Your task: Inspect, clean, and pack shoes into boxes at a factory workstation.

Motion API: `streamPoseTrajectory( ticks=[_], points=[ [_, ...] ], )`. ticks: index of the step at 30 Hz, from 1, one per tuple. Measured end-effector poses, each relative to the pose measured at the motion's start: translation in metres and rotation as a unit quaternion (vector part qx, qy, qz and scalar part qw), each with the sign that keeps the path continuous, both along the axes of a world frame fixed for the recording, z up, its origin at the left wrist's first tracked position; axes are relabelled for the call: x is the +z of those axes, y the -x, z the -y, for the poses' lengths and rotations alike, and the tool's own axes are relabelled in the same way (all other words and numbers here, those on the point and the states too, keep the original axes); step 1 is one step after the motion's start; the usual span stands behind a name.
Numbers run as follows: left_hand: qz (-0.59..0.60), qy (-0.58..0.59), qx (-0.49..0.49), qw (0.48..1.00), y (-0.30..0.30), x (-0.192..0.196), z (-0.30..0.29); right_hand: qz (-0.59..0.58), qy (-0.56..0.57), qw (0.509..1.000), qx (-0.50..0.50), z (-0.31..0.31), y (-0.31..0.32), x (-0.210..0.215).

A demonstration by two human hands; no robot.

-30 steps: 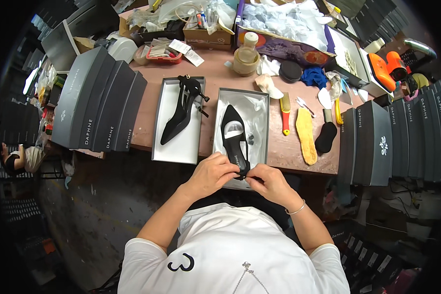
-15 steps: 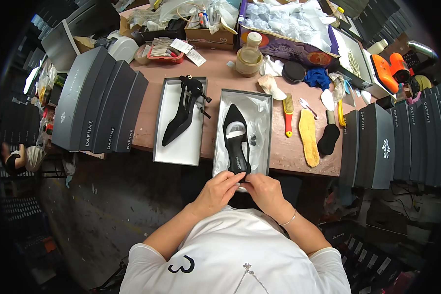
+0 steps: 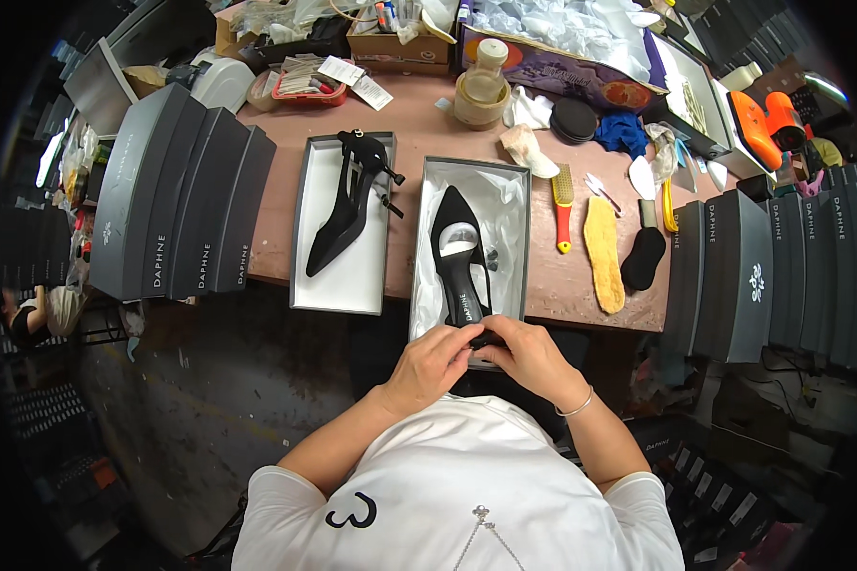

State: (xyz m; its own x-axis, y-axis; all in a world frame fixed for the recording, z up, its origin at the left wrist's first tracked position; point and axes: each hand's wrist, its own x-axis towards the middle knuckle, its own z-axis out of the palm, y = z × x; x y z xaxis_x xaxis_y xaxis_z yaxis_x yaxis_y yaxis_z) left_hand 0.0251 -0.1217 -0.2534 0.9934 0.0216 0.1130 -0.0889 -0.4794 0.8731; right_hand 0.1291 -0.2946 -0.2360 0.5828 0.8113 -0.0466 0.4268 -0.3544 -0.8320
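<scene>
A black pointed slingback shoe (image 3: 458,211) lies toe away from me over an open grey shoebox (image 3: 528,214) lined with white tissue paper (image 3: 507,214). A pale rounded piece sits inside its toe opening. At the shoe's heel end, my left hand (image 3: 430,364) and my right hand (image 3: 535,364) are closed with fingertips meeting around the black heel and strap. My fingers hide just what part each pinches. To the left, another black slingback shoe (image 3: 332,242) rests on its side in a shallow grey-and-white box lid (image 3: 356,271), its strap hanging over the edge.
Grey shoeboxes (image 3: 176,200) stand at the left, with more shoeboxes (image 3: 733,276) at the right. Right of the open box lie a brush (image 3: 563,209), a yellow insole-shaped pad (image 3: 603,255) and a black padded tool (image 3: 643,259). Behind stands a jar (image 3: 482,100).
My right hand has turned and its fingers have shifted at the shoe's heel end. Both hands keep hold there. The view has tilted slightly, so the table sits a little higher.
</scene>
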Motion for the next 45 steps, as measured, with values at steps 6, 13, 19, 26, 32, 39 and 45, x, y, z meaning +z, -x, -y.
streamPoseTrajectory(
  ticks=[6, 13, 19, 26, 32, 39, 45],
  points=[
    [-0.074, 0.078, 0.042, 0.993, 0.004, 0.004, -0.015, -0.045, 0.035, 0.998, 0.015, 0.002, -0.006, 0.007],
    [-0.068, 0.039, 0.129, 0.989, -0.003, 0.022, -0.050, -0.027, 0.070, 0.997, 0.024, 0.001, -0.005, 0.012],
    [0.044, 0.158, 0.271, 0.948, -0.004, 0.012, -0.035, 0.058, -0.018, 0.998, 0.015, -0.009, -0.006, 0.016],
    [-0.339, 0.710, 0.068, 0.613, 0.014, 0.051, -0.017, 0.346, -0.050, 0.930, 0.113, -0.028, 0.002, 0.049],
    [-0.274, 0.817, 0.038, 0.505, -0.021, 0.017, -0.006, 0.429, -0.154, 0.874, 0.168, -0.022, 0.001, 0.043],
    [-0.155, 0.759, 0.020, 0.632, -0.024, 0.016, 0.010, 0.355, -0.187, 0.908, 0.126, 0.003, -0.004, 0.039],
    [-0.145, 0.652, 0.093, 0.738, -0.028, 0.009, -0.014, 0.010, -0.235, 0.967, -0.092, 0.001, -0.008, 0.034]
  ],
)
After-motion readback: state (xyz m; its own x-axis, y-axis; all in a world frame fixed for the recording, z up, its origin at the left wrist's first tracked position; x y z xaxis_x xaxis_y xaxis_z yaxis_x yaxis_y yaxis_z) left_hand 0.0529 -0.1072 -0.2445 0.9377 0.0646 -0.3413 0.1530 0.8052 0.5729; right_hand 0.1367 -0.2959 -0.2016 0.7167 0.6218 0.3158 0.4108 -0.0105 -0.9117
